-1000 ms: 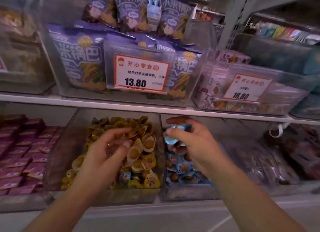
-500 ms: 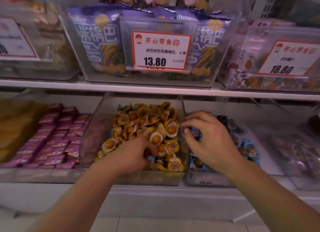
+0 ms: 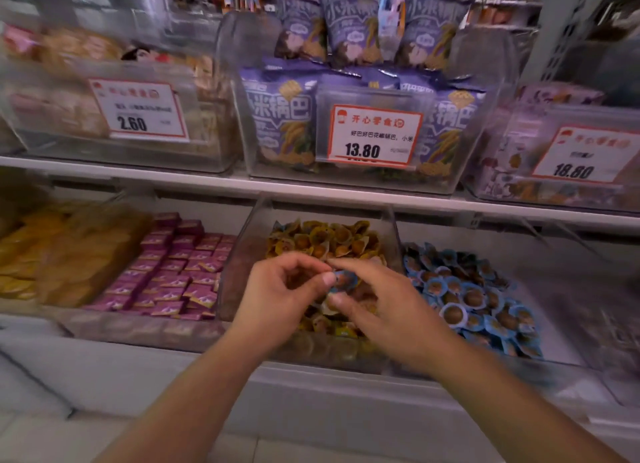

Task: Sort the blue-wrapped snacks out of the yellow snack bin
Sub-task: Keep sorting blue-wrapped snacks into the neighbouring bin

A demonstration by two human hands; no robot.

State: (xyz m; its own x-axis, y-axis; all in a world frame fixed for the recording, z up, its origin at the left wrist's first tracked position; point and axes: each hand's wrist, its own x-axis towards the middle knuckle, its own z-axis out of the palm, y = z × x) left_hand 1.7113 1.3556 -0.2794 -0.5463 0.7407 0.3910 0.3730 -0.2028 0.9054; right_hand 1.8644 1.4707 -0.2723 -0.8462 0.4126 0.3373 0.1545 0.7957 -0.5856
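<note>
Over the clear plastic bin of yellow-wrapped snacks (image 3: 322,244) at the lower shelf's front edge, both grips meet on one small blue foil-wrapped snack (image 3: 343,279): left hand (image 3: 277,294) and right hand (image 3: 384,306) pinch it. It looks light, crinkly and slippery; best pinched by its frilled rim.

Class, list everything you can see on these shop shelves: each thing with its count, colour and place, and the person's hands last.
yellow snacks: many, yellow, clear middle bin, lower shelf
blue snacks: many, blue, bin right of the yellow one
blue snack: one, blue, over the yellow bin, between both hands
purple packets: many, purple, left of the yellow bin
purple bags: several, purple, upper middle bin
13.80 tag: one, white and red, front of that bin
2.60 tag: one, white and red, upper left bin
18.80 tag: one, white and red, upper right bin
left hand: one, pinches the blue snack
right hand: one, fingers at the same snack
</note>
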